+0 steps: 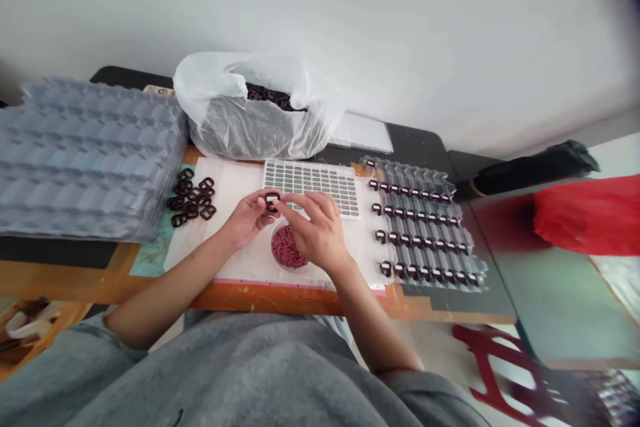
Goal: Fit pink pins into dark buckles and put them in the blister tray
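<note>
My left hand point(249, 217) pinches a small dark brown plastic part point(273, 199) above a white work mat point(235, 247). My right hand point(316, 227) has its fingers curled, its fingertips touching the same part from the right. Under my right hand sits a round dish of small red pieces point(285, 248). Just beyond my hands lies a white sheet of grey rectangular stickers point(313, 183). A loose heap of the same brown parts point(191, 197) lies to the left of my left hand.
A clear blister tray point(425, 227) at the right holds rows of brown parts. A stack of empty clear trays point(85, 153) fills the left. A white plastic bag point(255, 110) of brown parts stands behind. A red bag point(590, 213) and red stool point(500, 360) are at the right.
</note>
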{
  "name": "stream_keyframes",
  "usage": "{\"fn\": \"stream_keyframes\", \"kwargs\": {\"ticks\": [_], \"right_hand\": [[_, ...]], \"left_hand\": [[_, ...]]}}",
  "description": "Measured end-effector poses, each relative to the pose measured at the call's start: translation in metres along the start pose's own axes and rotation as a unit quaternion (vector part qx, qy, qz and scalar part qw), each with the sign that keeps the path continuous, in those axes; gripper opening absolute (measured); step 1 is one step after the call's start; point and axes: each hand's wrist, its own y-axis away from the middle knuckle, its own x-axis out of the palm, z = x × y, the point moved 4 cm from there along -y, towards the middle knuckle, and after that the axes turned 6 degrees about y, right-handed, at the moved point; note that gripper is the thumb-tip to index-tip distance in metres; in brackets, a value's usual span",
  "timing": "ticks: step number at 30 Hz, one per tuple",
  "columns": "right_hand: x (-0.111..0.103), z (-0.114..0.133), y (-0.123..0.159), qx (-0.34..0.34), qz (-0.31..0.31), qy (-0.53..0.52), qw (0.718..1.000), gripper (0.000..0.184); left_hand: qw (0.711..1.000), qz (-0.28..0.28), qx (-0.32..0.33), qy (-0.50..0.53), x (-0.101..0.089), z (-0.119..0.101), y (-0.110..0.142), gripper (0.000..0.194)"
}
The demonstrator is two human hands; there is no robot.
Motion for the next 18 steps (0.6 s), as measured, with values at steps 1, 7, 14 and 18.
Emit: {"fn": "stream_keyframes", "kwargs": {"ticks": [1, 7, 14, 18], "right_hand": [[0.000, -0.003, 0.003, 0.011, 0.006, -0.006, 1.000, 0.041], [0.019, -0.005, 0.022, -0.013, 0.202, 0.023, 0.979, 0.021], [0.036, 0.000, 0.023, -0.044, 0.250, 0.079, 0.964, 0.016], [0.037, -0.001, 0.022, -0.051, 0.249, 0.100, 0.962, 0.014]], "left_hand": [[1.000, 0.003, 0.001, 0.001, 0.000, 0.000, 0.000, 0.057], [1.000, -0.001, 0.011, 0.019, -0.001, -0.005, -0.003, 0.057], [1.000, -0.003, 0.006, 0.013, -0.002, -0.001, -0.004, 0.061], [1.000, 0.007, 0.010, 0.020, -0.001, -0.001, -0.003, 0.060]]}}
